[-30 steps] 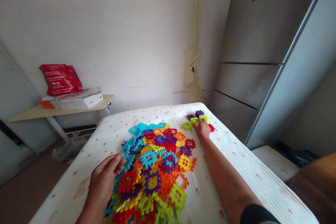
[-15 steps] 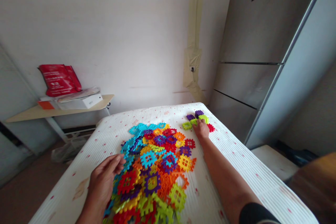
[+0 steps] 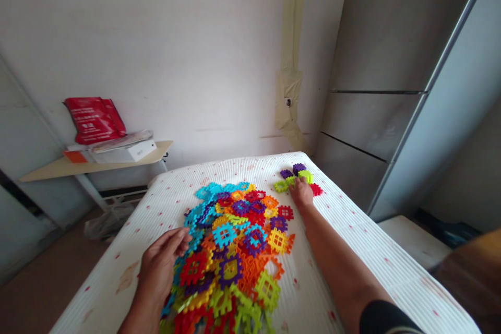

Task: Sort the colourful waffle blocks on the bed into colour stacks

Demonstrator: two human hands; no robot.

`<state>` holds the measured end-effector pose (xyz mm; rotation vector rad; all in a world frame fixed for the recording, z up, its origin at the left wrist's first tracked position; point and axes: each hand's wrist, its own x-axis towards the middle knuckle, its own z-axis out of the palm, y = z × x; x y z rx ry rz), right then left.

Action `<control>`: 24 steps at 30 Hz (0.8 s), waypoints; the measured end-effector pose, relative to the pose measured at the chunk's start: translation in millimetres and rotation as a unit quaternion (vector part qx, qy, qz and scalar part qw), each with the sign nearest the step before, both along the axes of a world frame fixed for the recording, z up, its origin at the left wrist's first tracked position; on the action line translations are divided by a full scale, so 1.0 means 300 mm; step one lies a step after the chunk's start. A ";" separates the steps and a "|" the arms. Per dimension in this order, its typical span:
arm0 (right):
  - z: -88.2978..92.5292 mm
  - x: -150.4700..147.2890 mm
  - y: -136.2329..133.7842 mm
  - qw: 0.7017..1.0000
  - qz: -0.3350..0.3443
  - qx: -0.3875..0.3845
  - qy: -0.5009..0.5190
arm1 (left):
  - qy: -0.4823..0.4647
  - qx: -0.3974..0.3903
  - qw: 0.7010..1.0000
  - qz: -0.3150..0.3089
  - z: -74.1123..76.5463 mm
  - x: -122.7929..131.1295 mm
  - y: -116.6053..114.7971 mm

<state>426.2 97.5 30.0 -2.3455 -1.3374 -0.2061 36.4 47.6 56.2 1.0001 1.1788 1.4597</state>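
Note:
A large heap of notched plastic interlocking tiles (image 3: pixel 230 271) in red, orange, yellow, lime, blue and purple lies on the cloth-covered table (image 3: pixel 135 250). By the heap's left edge hovers my left hand (image 3: pixel 166 255), its fingers curled together with no tile visible in them. My right hand (image 3: pixel 302 193) reaches to a small group at the far right, fingers closed over a lime green tile (image 3: pixel 290 181) that they partly hide. Around it are purple tiles (image 3: pixel 299 168), a lime green block (image 3: pixel 306 176) and a red tile (image 3: pixel 316 189).
Against the wall at left, a side table (image 3: pixel 50 166) holds a white box (image 3: pixel 135 151) and a red bag (image 3: pixel 94 120). A tall grey refrigerator (image 3: pixel 360 130) stands beyond the table's right edge. A wall socket (image 3: pixel 288 101) is behind the table.
The whole view has shifted slightly. My right hand stays at the small group of tiles, and my left hand keeps its place beside the heap.

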 end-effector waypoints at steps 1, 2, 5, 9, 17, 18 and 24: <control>0.004 -0.004 -0.004 1.000 0.000 0.008 -0.002 | 0.000 0.001 1.000 -0.001 0.002 0.000 -0.001; 0.011 -0.009 -0.009 1.000 0.002 0.017 -0.004 | 0.001 0.001 1.000 -0.002 0.002 0.000 -0.001; 0.044 -0.035 -0.025 0.998 0.035 0.055 -0.009 | 0.013 0.004 1.000 -0.004 -0.005 -0.003 0.003; 0.109 -0.104 -0.035 0.984 0.157 0.079 0.012 | 0.028 0.009 1.000 -0.011 -0.023 -0.006 0.010; 0.176 -0.351 -0.062 0.943 0.332 0.010 0.006 | 0.052 0.016 0.998 -0.012 -0.030 -0.008 0.013; 0.176 -0.382 -0.065 0.940 0.342 0.001 -0.004 | 0.053 0.016 0.998 -0.011 -0.029 -0.008 0.012; 0.163 -0.487 -0.062 0.942 0.323 -0.077 -0.055 | 0.049 0.017 0.999 -0.013 -0.035 -0.012 0.016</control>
